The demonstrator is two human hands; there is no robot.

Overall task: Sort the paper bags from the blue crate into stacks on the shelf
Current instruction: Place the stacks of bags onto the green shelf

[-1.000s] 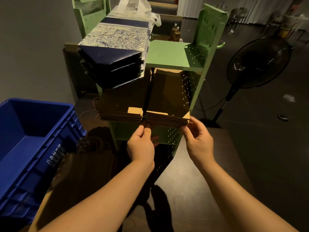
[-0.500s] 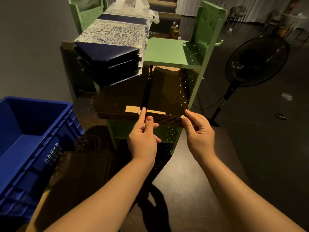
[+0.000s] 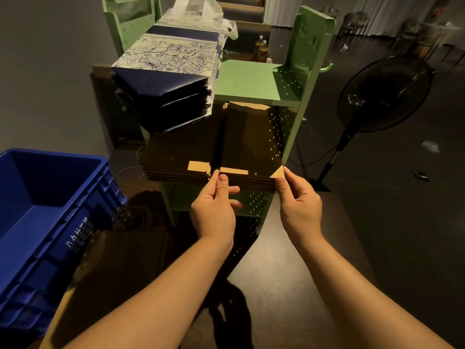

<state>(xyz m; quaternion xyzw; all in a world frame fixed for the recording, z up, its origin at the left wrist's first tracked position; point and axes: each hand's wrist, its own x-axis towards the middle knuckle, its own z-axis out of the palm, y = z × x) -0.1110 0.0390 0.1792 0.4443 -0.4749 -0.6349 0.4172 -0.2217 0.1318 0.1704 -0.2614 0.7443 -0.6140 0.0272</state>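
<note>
Between the two hands sits the right-hand stack of brown paper bags [image 3: 250, 157], lying flat on the middle board of the green shelf [image 3: 254, 81], its near edge overhanging toward the person. The left hand [image 3: 214, 207] pinches the stack's near left corner, thumb upright against the edge and fingers curled beneath; the right hand [image 3: 299, 200] pinches the near right corner, thumb on the edge and fingers tucked under. Just beyond the left hand's knuckles lies a second brown stack [image 3: 178, 159], touching or nearly touching the first. Above and beyond it, a pile of navy and patterned bags [image 3: 166, 96] rests on the upper board. Down past the left forearm stands the blue crate [image 3: 57, 210], with more brown bags [image 3: 118, 255] on the floor beside it. Folded paper like this is probably light and limp singly, yet fairly stiff as a stack; the layers may slide over one another, so squeezing both near corners and nudging evenly looks the safest hold.
</note>
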